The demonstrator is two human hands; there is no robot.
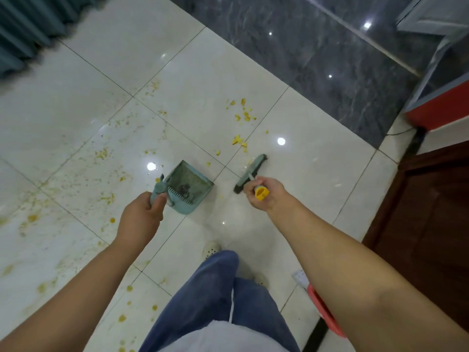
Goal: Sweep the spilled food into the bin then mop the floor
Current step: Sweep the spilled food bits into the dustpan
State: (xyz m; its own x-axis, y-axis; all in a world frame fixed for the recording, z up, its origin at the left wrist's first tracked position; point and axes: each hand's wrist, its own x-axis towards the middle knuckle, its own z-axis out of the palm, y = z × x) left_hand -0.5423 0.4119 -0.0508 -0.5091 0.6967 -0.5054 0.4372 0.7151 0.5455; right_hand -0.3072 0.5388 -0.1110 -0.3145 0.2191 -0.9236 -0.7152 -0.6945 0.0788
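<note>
Sweeping is the step in hand: the left hand (142, 217) has its fingers curled round the dustpan (189, 185) handle, and the right hand (264, 199) grips the broom (250, 174), whose head sits just beside the pan. Yellow food bits (243, 115) lie on the floor (317, 174) beyond both, so the next move likely calls for reaching past them and drawing them into the pan; mopping the smears (101, 153) comes after

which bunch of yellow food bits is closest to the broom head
The small bunch of yellow food bits just beyond the teal broom head; the bigger bunch lies farther off, nearer the dark grey tiles.
</note>
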